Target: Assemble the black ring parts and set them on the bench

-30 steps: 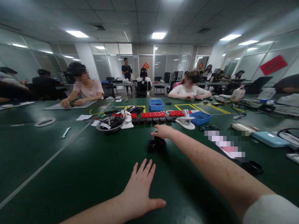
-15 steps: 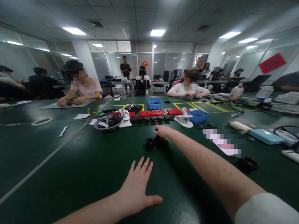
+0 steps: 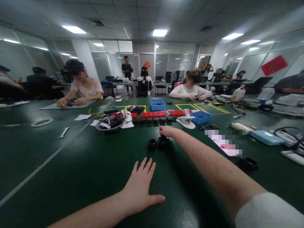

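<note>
My left hand (image 3: 140,185) rests palm down on the green table, fingers spread and thumb out to the right, holding nothing. My right hand (image 3: 168,131) reaches forward with its fingers bent downward. Just under those fingers is a dark shape, too shadowed to make out. Directly in front of it on my side stands a shiny black ring-shaped part (image 3: 162,143). To its left, close beside it, stands a similar black part with a round opening (image 3: 152,145). Another black ring-shaped part (image 3: 250,163) lies off to the right, near my right forearm.
Beyond my right hand lies a red and black row of sockets (image 3: 154,114), with a white clamp (image 3: 186,120), blue bins (image 3: 201,117) and a bowl of cables (image 3: 109,124). A wrench (image 3: 64,133) lies left; a phone (image 3: 223,143) lies right. Co-workers sit across the table.
My right hand has shifted slightly away and up from the right-hand black part, which now shows more fully. My left hand stays in place. The view has turned a little.
</note>
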